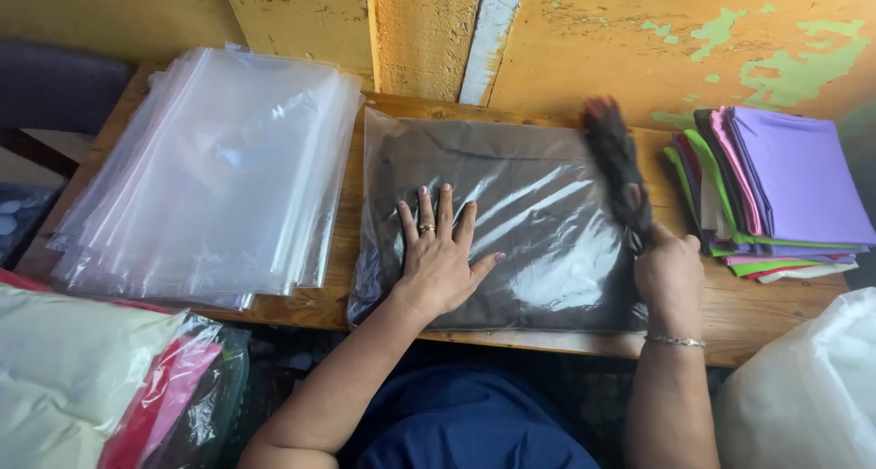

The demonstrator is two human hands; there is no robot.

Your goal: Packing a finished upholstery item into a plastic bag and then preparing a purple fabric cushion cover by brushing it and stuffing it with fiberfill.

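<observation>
A clear plastic bag holding a folded dark cloth (538,204) lies flat on the wooden table (757,309) in front of me. My left hand (441,255) presses flat on the bag's lower left part, fingers spread, a ring on one finger. My right hand (669,273) is closed around the handle of a dark brush (616,163), which lies blurred across the bag's right edge.
A thick stack of empty clear plastic bags (219,177) lies at the left. A pile of folded coloured cloths (776,186), purple on top, sits at the right. Bagged cloths (100,378) are at lower left, a white sack (808,387) at lower right. A peeling yellow wall stands behind.
</observation>
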